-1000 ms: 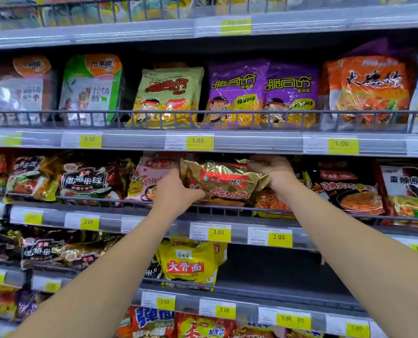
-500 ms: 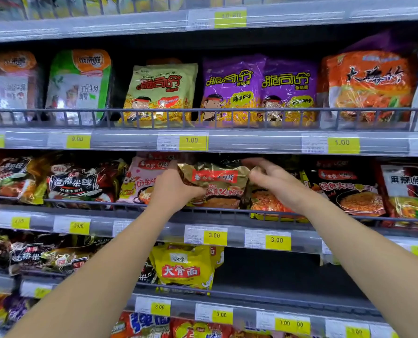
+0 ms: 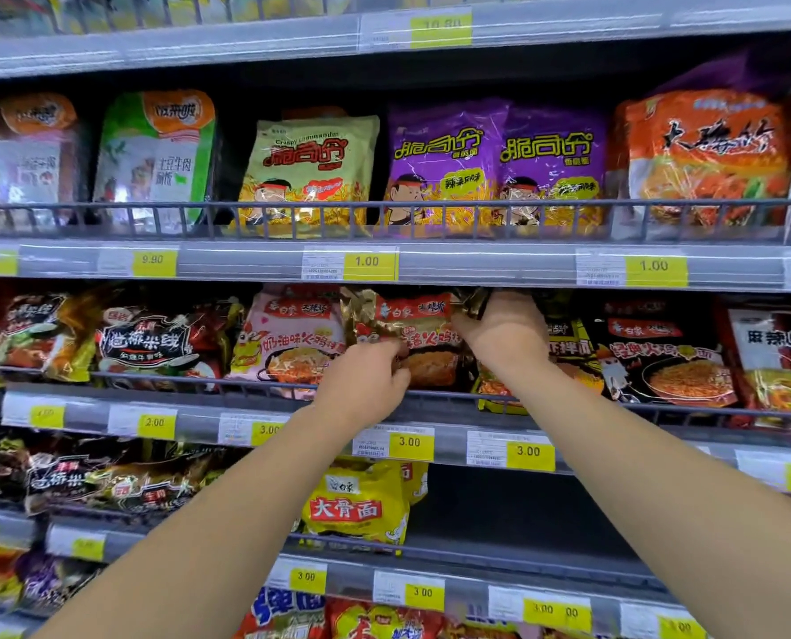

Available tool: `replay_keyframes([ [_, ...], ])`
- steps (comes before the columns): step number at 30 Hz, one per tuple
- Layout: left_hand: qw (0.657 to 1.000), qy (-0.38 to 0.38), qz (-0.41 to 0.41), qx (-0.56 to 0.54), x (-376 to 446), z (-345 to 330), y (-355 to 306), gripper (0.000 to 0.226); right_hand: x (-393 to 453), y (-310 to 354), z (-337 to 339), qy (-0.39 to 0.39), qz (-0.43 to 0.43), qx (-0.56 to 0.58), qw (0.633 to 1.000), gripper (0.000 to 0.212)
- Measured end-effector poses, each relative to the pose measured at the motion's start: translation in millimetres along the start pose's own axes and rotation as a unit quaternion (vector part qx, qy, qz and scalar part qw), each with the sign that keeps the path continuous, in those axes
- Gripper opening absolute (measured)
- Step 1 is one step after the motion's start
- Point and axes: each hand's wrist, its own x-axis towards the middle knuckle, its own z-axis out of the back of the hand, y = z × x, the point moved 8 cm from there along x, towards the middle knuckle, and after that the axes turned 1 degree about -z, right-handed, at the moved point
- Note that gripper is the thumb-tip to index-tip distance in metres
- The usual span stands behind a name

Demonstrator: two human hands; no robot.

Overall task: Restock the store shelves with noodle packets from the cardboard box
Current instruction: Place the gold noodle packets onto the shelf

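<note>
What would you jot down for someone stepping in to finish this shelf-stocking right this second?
Left hand: gripping the lower left edge of the gold noodle packet.
Right hand: holding the packet's upper right corner.
Packet: on the second shelf, behind the wire rail, between the pink packet and the black ones on the right.
Done: packet is nearly seated in its slot.
Left: let go, then fetch more; the cardboard box is out of view. The shelf below looks sparse beside the yellow packet.

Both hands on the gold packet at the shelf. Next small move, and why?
Probably ease the gold packet further back and let go: it stands upright behind the wire rail, beside the pink packet, with the left hand at its lower edge and the right hand at its top corner.
</note>
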Motion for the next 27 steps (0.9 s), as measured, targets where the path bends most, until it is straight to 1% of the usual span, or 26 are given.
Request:
replay_keyframes([
  [2, 0.998, 0.057, 0.021, -0.003, 5.3, -9.6, 3.3, 0.032, -7.7, 4.0, 5.3, -0.053, 0.046, 0.006, 0.997, 0.033],
  [3, 0.997, 0.07, 0.023, -0.012, 8.7, -10.7, 3.5, 0.032, -10.1, 4.8, 6.6, -0.069, 0.063, 0.009, 0.996, 0.031],
  [4, 0.997, 0.067, 0.025, -0.032, 11.9, -8.7, 3.4, 0.032, -10.2, 2.6, 5.9, -0.067, 0.062, 0.009, 0.996, 0.032],
  [6, 0.995, 0.025, 0.033, -0.091, 15.9, 0.3, 4.6, 0.028, -4.5, -4.4, 2.1, -0.042, 0.028, 0.0, 0.999, 0.034],
  [8, 0.991, -0.009, 0.043, -0.123, 18.0, 6.5, 9.0, 0.026, 3.9, -7.2, -1.4, -0.022, 0.003, -0.034, 0.999, 0.035],
  [10, 0.99, -0.013, 0.042, -0.135, 20.5, 6.2, 13.7, 0.032, 8.9, -5.6, -1.2, -0.017, -0.014, -0.041, 0.999, 0.035],
  [12, 0.988, -0.01, 0.042, -0.148, 26.0, 4.5, 16.3, 0.043, 9.9, -3.4, -0.4, -0.018, -0.015, 0.001, 1.0, 0.031],
  [13, 0.987, -0.006, 0.043, -0.152, 29.2, 3.9, 15.3, 0.049, 8.0, -0.4, 0.3, -0.02, 0.002, 0.028, 0.999, 0.028],
  [14, 0.988, 0.0, 0.046, -0.148, 32.2, 3.9, 13.5, 0.054, 4.9, 4.9, 0.1, -0.016, 0.037, 0.05, 0.998, 0.025],
  [16, 0.993, 0.005, 0.057, -0.104, 37.8, 5.8, 13.4, 0.06, -3.4, 19.5, -4.9, 0.016, 0.125, 0.054, 0.991, 0.02],
  [18, 0.996, -0.014, 0.068, -0.056, 38.3, 12.4, 17.8, 0.058, -9.2, 32.3, -17.2, 0.063, 0.194, 0.029, 0.979, 0.03],
  [19, 0.997, -0.016, 0.069, -0.036, 38.4, 14.6, 20.6, 0.056, -8.9, 37.6, -24.9, 0.083, 0.215, 0.014, 0.973, 0.037],
  [22, 0.997, 0.031, 0.071, 0.02, 42.0, 11.5, 24.9, 0.052, -5.9, 47.7, -45.5, 0.123, 0.246, -0.051, 0.96, 0.048],
  [24, 0.994, 0.073, 0.071, 0.027, 49.9, 4.7, 25.3, 0.051, -5.5, 48.8, -53.6, 0.132, 0.249, -0.08, 0.956, 0.05],
  [27, 0.992, 0.114, 0.053, 0.015, 59.9, -5.5, 18.3, 0.04, -4.1, 42.4, -52.5, 0.135, 0.233, -0.09, 0.959, 0.051],
])
